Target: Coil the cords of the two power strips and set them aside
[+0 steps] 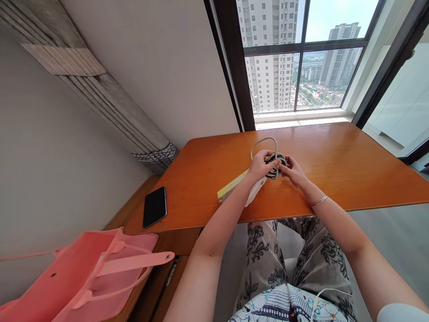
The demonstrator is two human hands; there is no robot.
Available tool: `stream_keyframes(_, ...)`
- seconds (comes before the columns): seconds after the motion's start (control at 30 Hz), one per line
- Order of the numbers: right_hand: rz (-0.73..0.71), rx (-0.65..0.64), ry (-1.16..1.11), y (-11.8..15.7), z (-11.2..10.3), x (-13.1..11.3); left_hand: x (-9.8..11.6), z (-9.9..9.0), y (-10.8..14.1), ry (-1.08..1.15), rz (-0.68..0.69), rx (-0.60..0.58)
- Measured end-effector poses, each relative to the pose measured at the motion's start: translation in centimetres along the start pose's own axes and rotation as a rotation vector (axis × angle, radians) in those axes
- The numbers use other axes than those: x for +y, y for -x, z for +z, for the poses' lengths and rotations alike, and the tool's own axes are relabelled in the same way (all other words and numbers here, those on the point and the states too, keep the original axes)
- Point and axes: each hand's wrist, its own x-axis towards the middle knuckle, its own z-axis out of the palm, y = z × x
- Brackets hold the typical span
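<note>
Both my hands hold a coiled cable [275,171], grey and black, over the middle of the table. My left hand [262,164] has its fingers closed on the coil's left side, and a loose grey loop rises above it. From the right, the fingers of my right hand [292,171] pinch the coil's edge. Under my left wrist lie a yellow-topped box or book [231,185] and a white flat object [256,191], possibly a power strip. My forearm partly covers both.
A dark phone [154,207] lies near the left edge of the brown table [335,165]. An open pink bag [83,273] stands at the lower left. Beyond the table is a window [301,49], with a tied curtain [127,120] to the left.
</note>
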Motion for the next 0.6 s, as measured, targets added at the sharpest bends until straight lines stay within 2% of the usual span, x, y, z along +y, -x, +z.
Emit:
stream_keyframes(0.27,-0.093,0.156,0.191,-0.6,-0.1,1.0,0.3,0.7,0.0,-0.039,0.034,-0.053)
stream_keyframes(0.37,-0.101,0.176,0.228,-0.9,-0.3,1.4,0.3,0.6,0.0,-0.031,0.049,-0.087)
stream_keyframes(0.5,-0.099,0.131,0.166,-1.0,-0.6,1.5,0.0,0.6,-0.1,0.031,0.018,-0.086)
stream_keyframes(0.6,-0.062,0.026,0.008,-0.7,-0.6,1.1,-0.5,0.3,-0.4,0.115,-0.018,-0.049)
